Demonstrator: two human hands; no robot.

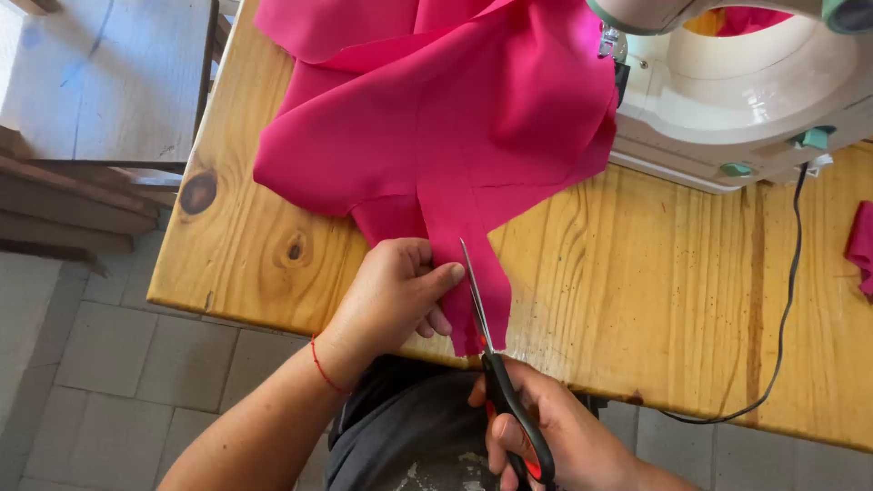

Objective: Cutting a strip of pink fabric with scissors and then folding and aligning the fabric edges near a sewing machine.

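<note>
- Nearest the camera, the right hand (568, 436) is curled shut around the black, red-lined handles of a pair of steel-bladed scissors (498, 364) at the bottom edge of the view.
- Scissor blades lie close together and point up and away from the person, running along the lower strip of a bright pink piece of woven fabric (446, 127).
- Left hand (391, 295), with a thin red thread bracelet (325, 368) at the wrist, pinches the left edge of that pink strip: thumb stretched out flat on top, fingers folded under and against the cloth, just beside the blades.
- Pink fabric spreads in broad folds over the far part of a knotty pale wooden table (637, 291); its narrow strip hangs down to the table's near edge, between the two hands.
- At upper right, a cream-white sewing machine (727, 91) stands on the table, the fabric's right edge touching its base.
- A black power cord (789, 300) trails from the machine across the wood and over the near edge.
- A small scrap of pink cloth (862, 245) lies at the far right edge.
- Grey paving tiles (91, 364) show below the table on the left.
</note>
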